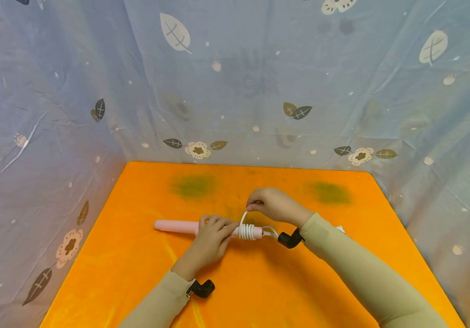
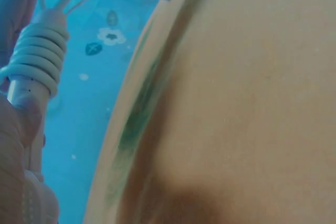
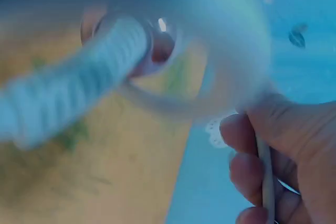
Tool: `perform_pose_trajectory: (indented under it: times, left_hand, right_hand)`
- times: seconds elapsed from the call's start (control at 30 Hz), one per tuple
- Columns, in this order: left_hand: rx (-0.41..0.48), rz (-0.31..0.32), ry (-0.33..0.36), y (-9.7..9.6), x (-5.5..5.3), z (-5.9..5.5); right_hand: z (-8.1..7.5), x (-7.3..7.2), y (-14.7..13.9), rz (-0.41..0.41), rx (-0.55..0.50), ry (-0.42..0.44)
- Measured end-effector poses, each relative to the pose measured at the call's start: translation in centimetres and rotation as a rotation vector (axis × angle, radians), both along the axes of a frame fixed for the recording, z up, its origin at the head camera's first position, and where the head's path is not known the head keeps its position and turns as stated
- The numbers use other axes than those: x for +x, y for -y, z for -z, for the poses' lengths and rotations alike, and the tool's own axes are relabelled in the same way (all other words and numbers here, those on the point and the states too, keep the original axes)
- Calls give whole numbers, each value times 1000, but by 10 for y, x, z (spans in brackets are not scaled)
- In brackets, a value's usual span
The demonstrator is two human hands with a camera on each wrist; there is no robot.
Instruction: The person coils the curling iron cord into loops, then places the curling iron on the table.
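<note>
Left hand (image 1: 211, 238) around pink wand (image 1: 176, 226), white cord (image 1: 246, 232) in right hand (image 1: 277, 204).

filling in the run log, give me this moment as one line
left hand: holds pink wand | right hand: pinches white cord | cord: coiled around wand near one end

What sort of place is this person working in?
Probably a makeshift filming booth, not an ordinary room: leaf-and-flower-patterned curtains screen the three sides in view, an orange table fills the space between them, and a black device sits on each wrist.
</note>
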State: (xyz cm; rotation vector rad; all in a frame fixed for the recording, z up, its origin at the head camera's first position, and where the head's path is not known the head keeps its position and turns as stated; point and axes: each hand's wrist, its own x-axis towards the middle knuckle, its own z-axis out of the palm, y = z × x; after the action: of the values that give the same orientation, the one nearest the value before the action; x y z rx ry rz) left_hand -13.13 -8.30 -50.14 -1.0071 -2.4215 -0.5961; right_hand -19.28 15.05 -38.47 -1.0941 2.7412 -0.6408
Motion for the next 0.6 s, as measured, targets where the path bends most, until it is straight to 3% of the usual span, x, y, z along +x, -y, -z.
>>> perform_pose_trajectory:
  times: [0.07, 0.17, 0.47, 0.6]
  left_hand:
    - [16, 13, -14, 1, 0, 1]
    - [38, 33, -52, 2, -1, 1]
    - [179, 57, -125, 1, -6, -5]
    - [228, 26, -100, -1, -8, -10]
  right_hand:
    - [4, -7, -7, 28, -51, 89]
    - [10, -13, -14, 69, -99, 158]
    - [40, -9, -8, 122, -166, 221]
    - [51, 2, -3, 65, -247, 201]
